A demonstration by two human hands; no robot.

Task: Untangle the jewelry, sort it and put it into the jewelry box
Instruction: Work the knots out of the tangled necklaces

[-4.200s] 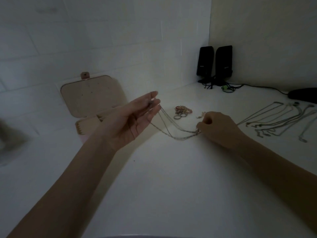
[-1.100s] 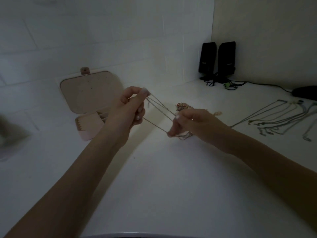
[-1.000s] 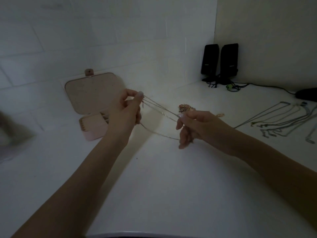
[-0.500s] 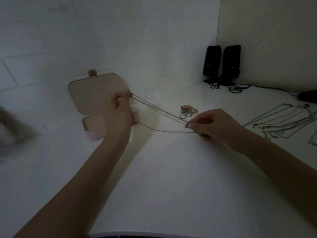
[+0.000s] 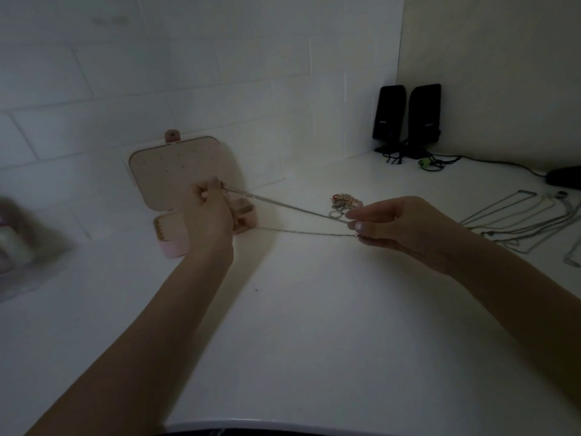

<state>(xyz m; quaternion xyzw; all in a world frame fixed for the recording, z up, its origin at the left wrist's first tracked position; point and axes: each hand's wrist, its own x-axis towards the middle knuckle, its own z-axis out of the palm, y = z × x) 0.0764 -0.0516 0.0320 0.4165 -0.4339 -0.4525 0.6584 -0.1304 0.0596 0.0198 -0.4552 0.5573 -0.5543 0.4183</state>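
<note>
A thin chain (image 5: 292,208) hangs stretched in the air at the middle of the frame, above the white counter (image 5: 314,325). It runs in two strands: an upper one slanting from centre left down toward centre right, and a lower one nearly level beneath it. The left hand (image 5: 207,215) pinches the upper end between curled fingers and thumb, held up in front of the jewelry box (image 5: 176,171). The right hand (image 5: 399,225), right of centre, pinches the other end between thumb and fingertips, where the two strands meet. How the lower strand ends at the left hand is hidden behind that hand.

The pink jewelry box stands open left of centre against the tiled wall (image 5: 157,73), its lid leaning back, its tray partly covered by the left hand. Just beyond the right hand's fingertips lies a small heap of rings (image 5: 344,201) on the counter. Along the right edge of the frame several necklaces (image 5: 518,221) lie spread out in long loops, well apart from the box. In the far corner, upper right, two black speakers (image 5: 407,116) stand side by side with cables (image 5: 440,160) trailing away to the right. At the left edge sits a blurred object I cannot make out.
</note>
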